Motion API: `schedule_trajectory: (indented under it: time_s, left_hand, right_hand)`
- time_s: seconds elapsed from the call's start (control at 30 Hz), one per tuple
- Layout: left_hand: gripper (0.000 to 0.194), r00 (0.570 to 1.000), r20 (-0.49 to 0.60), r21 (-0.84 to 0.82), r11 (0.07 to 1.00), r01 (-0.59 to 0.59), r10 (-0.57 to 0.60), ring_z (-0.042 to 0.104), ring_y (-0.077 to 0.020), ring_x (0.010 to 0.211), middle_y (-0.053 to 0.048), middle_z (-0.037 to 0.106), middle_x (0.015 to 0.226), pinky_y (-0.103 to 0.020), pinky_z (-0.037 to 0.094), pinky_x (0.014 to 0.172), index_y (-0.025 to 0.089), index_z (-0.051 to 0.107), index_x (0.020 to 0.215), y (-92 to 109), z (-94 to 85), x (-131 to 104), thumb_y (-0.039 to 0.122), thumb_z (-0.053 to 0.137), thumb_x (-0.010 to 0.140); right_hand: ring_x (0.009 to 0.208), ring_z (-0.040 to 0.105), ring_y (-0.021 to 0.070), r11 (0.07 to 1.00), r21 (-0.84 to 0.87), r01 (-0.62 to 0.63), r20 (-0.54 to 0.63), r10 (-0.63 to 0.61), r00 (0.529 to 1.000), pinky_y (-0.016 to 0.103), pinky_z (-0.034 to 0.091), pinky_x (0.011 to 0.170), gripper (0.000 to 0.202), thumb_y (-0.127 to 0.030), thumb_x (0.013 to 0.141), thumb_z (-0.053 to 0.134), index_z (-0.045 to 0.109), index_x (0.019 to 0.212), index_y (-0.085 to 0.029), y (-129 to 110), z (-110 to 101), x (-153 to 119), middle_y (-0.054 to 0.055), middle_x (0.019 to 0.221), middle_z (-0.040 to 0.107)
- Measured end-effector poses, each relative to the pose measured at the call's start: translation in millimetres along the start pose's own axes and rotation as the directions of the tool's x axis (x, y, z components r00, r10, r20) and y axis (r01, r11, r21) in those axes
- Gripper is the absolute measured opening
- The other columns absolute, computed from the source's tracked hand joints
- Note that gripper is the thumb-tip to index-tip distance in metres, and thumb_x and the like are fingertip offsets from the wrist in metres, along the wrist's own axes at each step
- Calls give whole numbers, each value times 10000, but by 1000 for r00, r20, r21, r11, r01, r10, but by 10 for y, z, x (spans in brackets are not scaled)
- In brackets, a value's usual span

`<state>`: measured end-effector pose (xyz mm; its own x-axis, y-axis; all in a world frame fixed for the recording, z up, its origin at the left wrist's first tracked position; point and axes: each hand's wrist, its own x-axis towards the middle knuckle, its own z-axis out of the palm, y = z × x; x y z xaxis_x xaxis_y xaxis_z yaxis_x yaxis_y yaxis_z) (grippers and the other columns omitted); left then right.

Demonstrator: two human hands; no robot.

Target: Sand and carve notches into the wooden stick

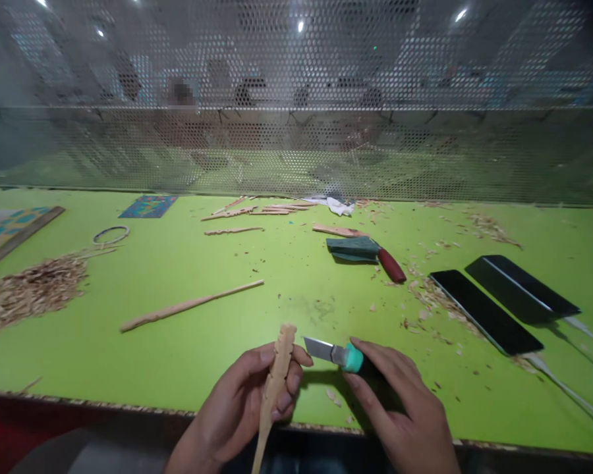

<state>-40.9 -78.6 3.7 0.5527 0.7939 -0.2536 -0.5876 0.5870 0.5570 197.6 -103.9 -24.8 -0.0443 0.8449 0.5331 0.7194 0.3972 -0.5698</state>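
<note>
My left hand (242, 405) grips a carved wooden stick (277, 378) with notched edges, held upright near the table's front edge. My right hand (398, 408) holds a utility knife (336, 354) with a teal collar and a short bare blade. The blade points left toward the stick and stops just short of it. Both hands hover over the green table top (188, 342).
A long thin wooden stick (190, 305) lies left of centre. A pile of wood shavings (29, 289) sits at the far left. A red-handled knife in a green sheath (366, 253), two black phones (504, 303) with cables, more carved sticks (257, 210) and a perforated metal screen (296, 131) lie beyond.
</note>
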Motion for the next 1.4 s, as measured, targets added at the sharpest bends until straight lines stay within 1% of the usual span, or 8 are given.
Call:
schedule_trajectory:
  time_s: [0.33,0.5,0.63,0.8,0.97,1.13,1.23,1.4]
  left_hand:
    - [398,1000,22,20,1000,-15,14,483,-96,588,-37,576,766,-224,392,597,93,815,1091,11,29,-18,426,673,926]
    - [394,999,-46,69,997,15,-11,445,-75,534,-10,564,718,-198,381,544,111,813,1032,-9,46,-3,471,691,929]
    - [403,997,-70,129,992,-4,13,375,-53,427,13,555,637,-190,369,469,110,790,1006,-57,29,1,473,620,971]
    - [392,996,-79,145,989,-36,48,366,-64,345,13,572,542,-177,304,383,133,748,1021,-90,15,17,440,504,1019]
    - [403,993,-102,144,988,-50,65,347,-66,319,16,565,503,-170,304,361,138,719,983,-102,14,40,420,437,1039]
    - [394,989,-121,153,986,-71,90,314,-62,303,27,543,479,-156,296,346,148,691,948,-110,3,39,377,388,1053]
    - [384,989,-118,158,985,-67,87,306,-64,298,29,529,463,-153,309,339,140,689,936,-110,-12,37,344,384,1049]
    - [378,988,-121,149,986,-73,92,315,-69,297,18,549,468,-151,328,320,144,684,943,-109,-44,37,359,392,1049]
  right_hand:
    - [1028,715,263,1000,14,-20,15,20,1000,424,579,903,301,-358,1017,657,664,1316,-325,9,-15,-31,47,1163,756]
    - [1036,711,271,1000,18,-14,21,13,1000,438,576,910,307,-340,1020,652,658,1327,-319,22,-5,-34,55,1170,754]
    - [1056,706,259,1000,25,-18,18,18,1000,420,567,926,311,-348,1019,660,656,1330,-327,27,14,-39,39,1187,750]
    - [1047,710,255,999,36,-11,11,11,1000,409,568,915,277,-351,1026,651,665,1301,-319,-4,-6,-23,37,1167,756]
    - [1013,720,247,999,35,29,0,-29,1000,386,574,876,272,-373,1024,660,669,1288,-312,-18,-30,12,35,1141,767]
    - [1056,707,242,998,66,25,1,-25,1000,389,554,914,294,-362,1027,659,652,1318,-320,31,0,-20,30,1175,759]
    - [1060,706,246,996,84,36,-1,-36,999,400,547,919,308,-363,1023,665,648,1328,-321,46,20,-33,31,1182,758]
    - [1066,709,260,994,94,47,0,-48,999,414,548,915,311,-342,1020,666,654,1329,-307,35,30,-15,47,1187,761]
